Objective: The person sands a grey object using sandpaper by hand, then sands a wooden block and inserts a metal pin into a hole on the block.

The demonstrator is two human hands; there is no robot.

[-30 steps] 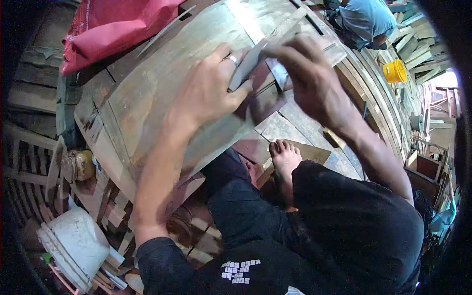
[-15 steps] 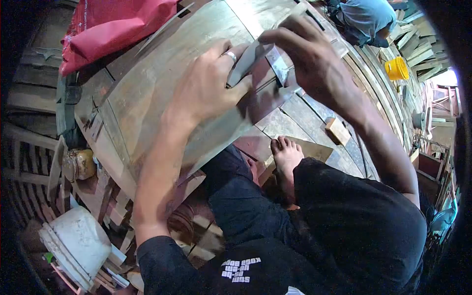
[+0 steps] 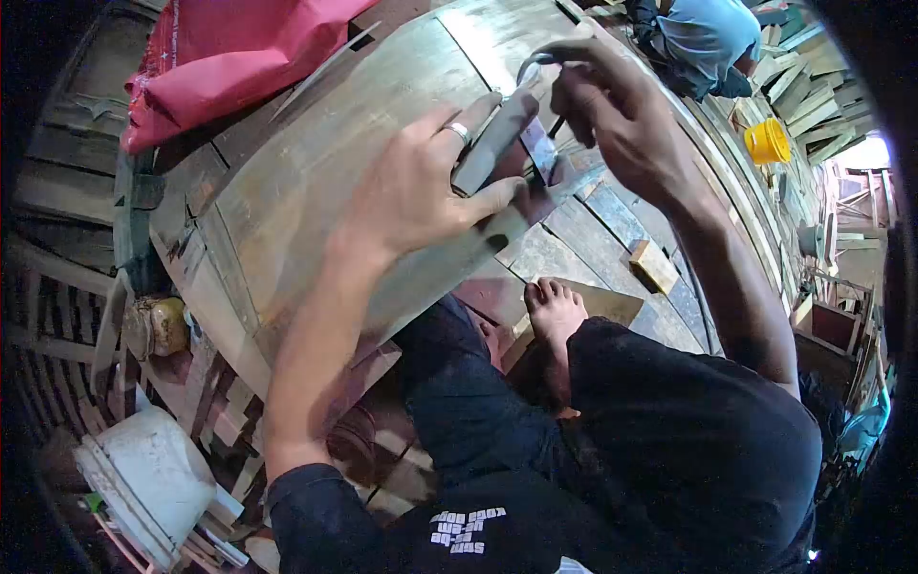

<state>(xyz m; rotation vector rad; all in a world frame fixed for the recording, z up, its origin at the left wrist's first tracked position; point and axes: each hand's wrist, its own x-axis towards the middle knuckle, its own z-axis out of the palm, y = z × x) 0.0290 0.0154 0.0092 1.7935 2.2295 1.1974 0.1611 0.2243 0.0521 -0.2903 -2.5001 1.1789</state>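
Note:
My left hand (image 3: 406, 187), with a ring on one finger, is closed around a grey oblong block (image 3: 497, 142). The block is tilted, its far end pointing up and right. Close beside it is a shiny flat metal piece (image 3: 540, 151); I cannot tell if the two are joined. My right hand (image 3: 622, 120) is just right of the metal piece, its fingers curled and the index finger arched over the top. A thin dark rod (image 3: 557, 125) shows below those fingers, and what they grip is partly hidden. Under both hands lies a wide wooden board (image 3: 316, 182).
A small wood block (image 3: 654, 266) lies right of my bare foot (image 3: 555, 311). Red sheeting (image 3: 229, 57) is at upper left. A jar (image 3: 167, 325) and a white tub (image 3: 158, 474) stand at left. A yellow bucket (image 3: 766, 142) and another person (image 3: 708, 43) are at upper right.
My right hand has shifted slightly right and down, and its fingers have curled more. The grey block in my left hand is now less covered, and the thin dark rod has come into view.

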